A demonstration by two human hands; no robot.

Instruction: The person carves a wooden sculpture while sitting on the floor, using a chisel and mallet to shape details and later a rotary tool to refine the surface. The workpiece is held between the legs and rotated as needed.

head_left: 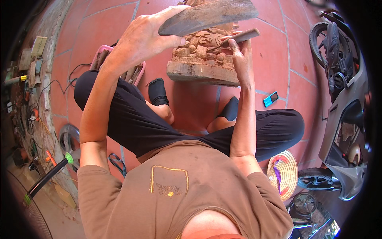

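My left hand (139, 40) grips one end of a thick, flat wooden mallet-like block (211, 16), thumb below and fingers above. The block's long end reaches right, above the carving. In my right hand (243, 61) is a carving chisel (246, 36), its handle pointing right and its thin blade slanting down-left to the carved relief. Whether the tip touches the wood is hard to tell. The brown wood carving (203, 72), with scrolls and rounded shapes on a plain thick base, stands on the floor in front of my feet. Its top is partly hidden behind the block.
Left of the carving lies a pink basket (139, 75) of tools. A blue phone (271, 99) rests on the red tiles (266, 44) at right, with a straw hat (292, 169) nearer. A motorbike (344, 111) lines the right side; a fan (28, 203) and cables are at left.
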